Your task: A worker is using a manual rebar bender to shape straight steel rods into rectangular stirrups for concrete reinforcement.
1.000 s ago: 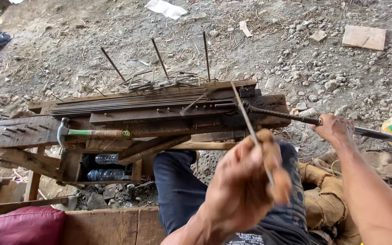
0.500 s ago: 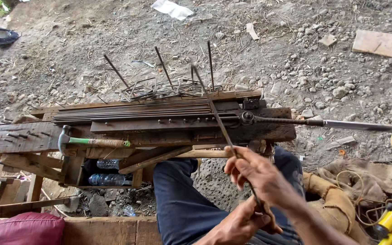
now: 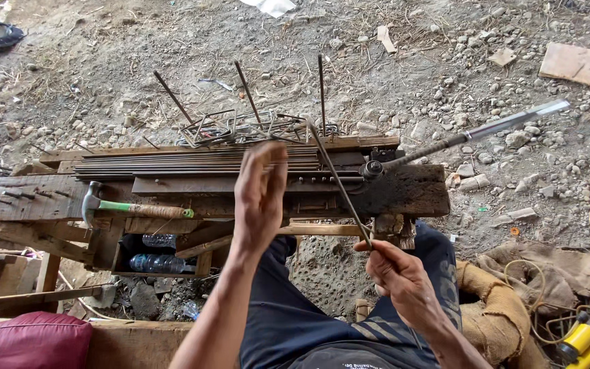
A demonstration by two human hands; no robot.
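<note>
I sit at a rough wooden bending bench. My right hand pinches the near end of a thin steel rod, which slants up and away to the bent stirrups. My left hand hovers over the bench front, fingers loose, holding nothing, close to the bundle of straight rods. A long metal lever bar sticks out from the bench to the right, untouched.
A hammer with a green neck lies on the bench at left. Bent wire stirrups pile behind upright pins. Plastic bottles sit under the bench. Burlap sacks and a yellow tool lie at right on gravel.
My left hand has let go of the rod and risen toward the bench. My right hand, earlier on the lever bar, now holds the rod's near end alone.
</note>
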